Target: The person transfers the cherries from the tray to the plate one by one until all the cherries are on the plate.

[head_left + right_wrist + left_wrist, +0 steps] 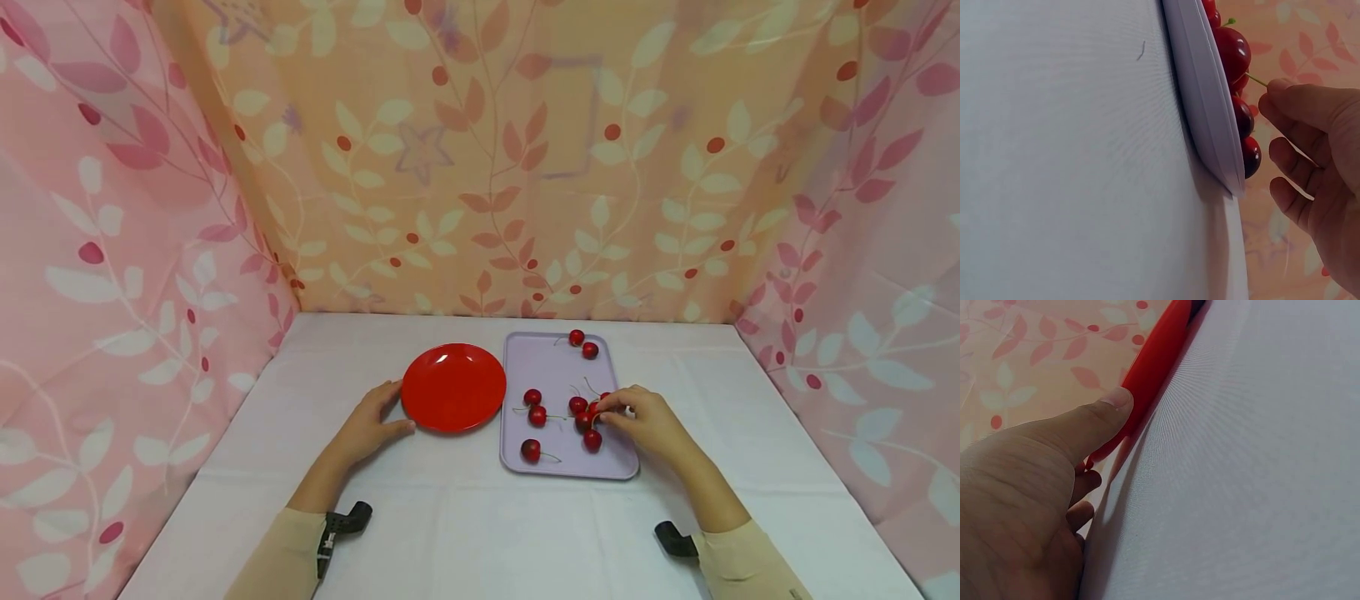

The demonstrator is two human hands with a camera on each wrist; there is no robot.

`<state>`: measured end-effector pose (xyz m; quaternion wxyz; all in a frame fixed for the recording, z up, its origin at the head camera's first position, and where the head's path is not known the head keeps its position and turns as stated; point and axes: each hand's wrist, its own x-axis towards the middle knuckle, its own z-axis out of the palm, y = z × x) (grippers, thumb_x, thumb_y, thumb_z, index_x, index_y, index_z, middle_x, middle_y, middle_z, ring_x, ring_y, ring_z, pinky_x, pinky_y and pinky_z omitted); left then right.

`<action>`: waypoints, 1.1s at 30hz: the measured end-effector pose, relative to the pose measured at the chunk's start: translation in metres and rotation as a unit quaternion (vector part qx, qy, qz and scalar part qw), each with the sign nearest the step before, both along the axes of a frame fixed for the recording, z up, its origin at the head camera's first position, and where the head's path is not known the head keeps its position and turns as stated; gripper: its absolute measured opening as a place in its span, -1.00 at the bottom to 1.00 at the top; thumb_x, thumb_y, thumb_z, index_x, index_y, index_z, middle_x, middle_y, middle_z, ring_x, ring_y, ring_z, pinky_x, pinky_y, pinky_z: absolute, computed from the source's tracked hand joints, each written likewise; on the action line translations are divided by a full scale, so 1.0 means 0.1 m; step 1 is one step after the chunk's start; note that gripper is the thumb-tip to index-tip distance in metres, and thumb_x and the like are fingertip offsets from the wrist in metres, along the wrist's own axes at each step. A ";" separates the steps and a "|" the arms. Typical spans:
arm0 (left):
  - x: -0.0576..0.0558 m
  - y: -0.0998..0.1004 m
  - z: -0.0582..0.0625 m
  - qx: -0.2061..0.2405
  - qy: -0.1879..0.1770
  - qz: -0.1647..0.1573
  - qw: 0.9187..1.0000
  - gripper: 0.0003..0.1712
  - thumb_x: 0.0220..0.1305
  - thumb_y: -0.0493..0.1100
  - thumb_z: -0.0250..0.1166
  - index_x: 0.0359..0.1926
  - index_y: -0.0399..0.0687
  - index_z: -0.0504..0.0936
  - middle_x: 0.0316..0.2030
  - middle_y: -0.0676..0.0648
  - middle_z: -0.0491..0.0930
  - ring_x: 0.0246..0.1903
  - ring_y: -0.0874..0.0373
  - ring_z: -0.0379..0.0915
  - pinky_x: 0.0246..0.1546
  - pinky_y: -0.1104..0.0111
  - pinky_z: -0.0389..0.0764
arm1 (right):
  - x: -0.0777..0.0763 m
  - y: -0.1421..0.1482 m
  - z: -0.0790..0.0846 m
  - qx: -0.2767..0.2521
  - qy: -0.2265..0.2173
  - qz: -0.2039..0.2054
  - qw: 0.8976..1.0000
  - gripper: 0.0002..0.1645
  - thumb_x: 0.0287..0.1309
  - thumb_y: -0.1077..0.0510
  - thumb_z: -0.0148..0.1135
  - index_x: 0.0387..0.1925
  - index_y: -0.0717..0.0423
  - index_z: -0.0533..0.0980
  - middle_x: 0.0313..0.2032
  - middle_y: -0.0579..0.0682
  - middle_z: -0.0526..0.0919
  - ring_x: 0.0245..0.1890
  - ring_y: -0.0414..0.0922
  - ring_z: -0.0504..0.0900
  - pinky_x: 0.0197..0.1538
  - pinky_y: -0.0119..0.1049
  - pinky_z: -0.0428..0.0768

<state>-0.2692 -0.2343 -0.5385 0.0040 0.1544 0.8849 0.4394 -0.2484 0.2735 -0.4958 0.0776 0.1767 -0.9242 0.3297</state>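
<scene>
My left hand (371, 423) rests at the left edge of a round red plate (453, 388). In the left wrist view its thumb lies along the plate's rim (1154, 362), with relaxed fingers behind. On a lilac tray (555, 354) to the plate's right, dark red cherries with thin green stems lie in small groups. My right hand (648, 423) reaches over the tray's right side and pinches the stem of a cherry (1233, 55) between thumb and forefinger. That cherry sits low among several others, and the hand's fingertips partly cover this cluster in the head view.
Two cherries (583, 343) lie at the tray's far end, and a single cherry (531, 451) near its front left corner. The white tablecloth (465, 533) spreads all around. Patterned curtains (480, 167) stand behind and on both sides.
</scene>
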 end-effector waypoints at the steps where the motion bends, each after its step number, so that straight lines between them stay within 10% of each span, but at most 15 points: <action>1: 0.00 0.00 0.00 0.001 0.001 0.000 1.000 0.01 0.13 0.03 0.57 0.54 0.03 0.31 0.51 -0.11 0.29 0.57 -0.20 -0.04 0.52 -0.22 0.02 | 0.00 0.00 -0.01 0.000 0.000 0.001 1.000 -0.84 0.12 0.21 0.51 -0.25 -0.08 0.76 -0.29 -0.21 0.74 -0.24 -0.17 0.55 -0.14 -0.21 0.57; 33: 0.02 0.04 0.01 -0.007 0.023 0.011 1.000 -0.07 0.17 0.00 0.55 0.50 -0.08 0.36 0.47 -0.17 0.36 0.54 -0.25 0.05 0.50 -0.22 0.08 | 0.07 -0.14 0.34 -0.061 0.018 -0.019 0.998 -0.87 0.13 0.22 0.52 -0.32 -0.10 0.76 -0.31 -0.17 0.69 -0.19 0.03 0.57 -0.17 -0.26 0.56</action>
